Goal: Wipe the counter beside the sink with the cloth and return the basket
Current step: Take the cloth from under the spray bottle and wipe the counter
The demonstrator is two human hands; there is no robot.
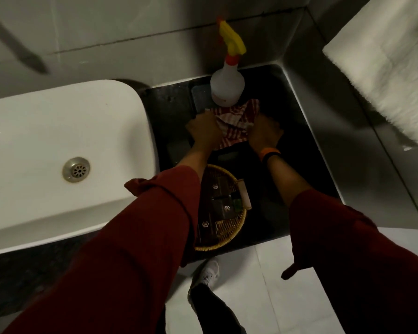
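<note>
A red-and-white striped cloth [237, 119] lies bunched on the dark counter [297, 150] to the right of the white sink [58, 145]. My left hand [204, 130] grips the cloth's left side and my right hand [266, 132] grips its right side, both pressed down on it. A round woven basket [229, 235] with dark packets and a small roll stands on the counter's front edge, below my wrists and partly hidden by my left sleeve.
A white spray bottle [227, 89] with a yellow trigger stands just behind the cloth. A white towel [386, 63] hangs at the upper right. Tiled walls close the counter at back and right. A shoe [206, 276] shows on the floor below.
</note>
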